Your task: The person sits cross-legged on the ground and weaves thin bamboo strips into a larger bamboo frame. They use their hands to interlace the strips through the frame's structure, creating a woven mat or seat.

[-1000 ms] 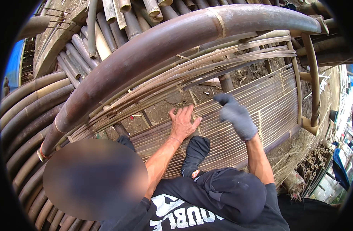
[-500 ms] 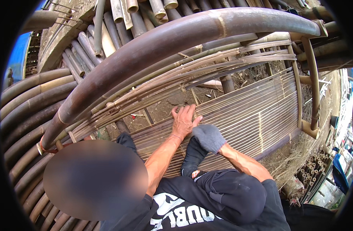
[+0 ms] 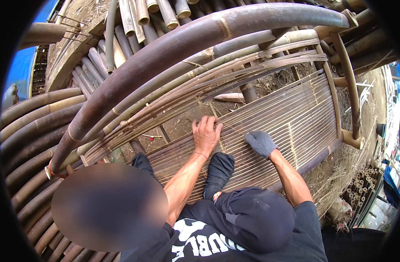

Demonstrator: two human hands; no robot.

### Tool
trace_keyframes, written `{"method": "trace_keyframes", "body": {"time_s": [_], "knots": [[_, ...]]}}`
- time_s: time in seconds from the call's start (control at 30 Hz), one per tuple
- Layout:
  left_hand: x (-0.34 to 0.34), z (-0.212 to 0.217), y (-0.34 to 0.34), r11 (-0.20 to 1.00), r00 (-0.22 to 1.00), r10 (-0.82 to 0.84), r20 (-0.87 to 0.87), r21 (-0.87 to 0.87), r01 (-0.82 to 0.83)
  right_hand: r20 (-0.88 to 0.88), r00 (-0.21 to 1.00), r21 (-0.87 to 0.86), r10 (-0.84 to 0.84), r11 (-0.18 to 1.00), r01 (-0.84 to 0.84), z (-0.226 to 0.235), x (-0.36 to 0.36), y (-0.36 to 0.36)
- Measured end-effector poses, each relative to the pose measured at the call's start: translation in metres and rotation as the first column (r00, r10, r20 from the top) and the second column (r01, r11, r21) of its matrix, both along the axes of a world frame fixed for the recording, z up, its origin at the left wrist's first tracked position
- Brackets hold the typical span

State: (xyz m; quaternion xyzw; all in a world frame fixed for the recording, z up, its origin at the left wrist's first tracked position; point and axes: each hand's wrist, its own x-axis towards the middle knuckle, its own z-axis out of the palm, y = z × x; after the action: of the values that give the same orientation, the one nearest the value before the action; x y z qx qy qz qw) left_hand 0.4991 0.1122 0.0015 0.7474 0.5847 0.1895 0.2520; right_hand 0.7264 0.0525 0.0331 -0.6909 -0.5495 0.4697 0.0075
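Observation:
A long panel of thin bamboo slats (image 3: 263,113) lies in front of me, part of a curved bamboo bench frame. My bare left hand (image 3: 207,134) is at the panel's far edge, its fingers bent over the outer slat beside a pale cross strip (image 3: 222,143). My right hand (image 3: 262,144), in a grey knitted glove, hovers over the slats to the right, fingers closed. A faint thin strand seems to stretch between the two hands; what the glove grips is hidden. My dark-covered foot (image 3: 220,168) rests on the slats between my arms.
A thick dark bamboo rail (image 3: 165,52) arches across the far side, with loose long strips (image 3: 173,98) beneath it. Curved bamboo poles (image 3: 38,115) are stacked at left, cut lengths (image 3: 165,13) beyond. Thin bamboo canes (image 3: 361,185) lie bundled at right.
My gloved right hand has moved right, away from my left hand, uncovering my foot. The left hand stays at the panel's far edge. The view has shifted slightly.

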Motion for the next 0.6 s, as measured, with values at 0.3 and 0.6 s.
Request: {"method": "trace_keyframes", "body": {"time_s": [0.3,0.6], "knots": [[0.002,0.007,0.009,0.955,0.937,-0.199,-0.288,0.159,0.251,0.008,0.998,0.005,0.061,0.998,-0.061,0.002,0.001,0.003],[-0.031,0.074,0.091,0.742,0.397,-0.474,-0.786,-0.114,0.66,-0.017,0.999,0.04,0.028,0.999,-0.028,0.003,0.001,-0.002]]}}
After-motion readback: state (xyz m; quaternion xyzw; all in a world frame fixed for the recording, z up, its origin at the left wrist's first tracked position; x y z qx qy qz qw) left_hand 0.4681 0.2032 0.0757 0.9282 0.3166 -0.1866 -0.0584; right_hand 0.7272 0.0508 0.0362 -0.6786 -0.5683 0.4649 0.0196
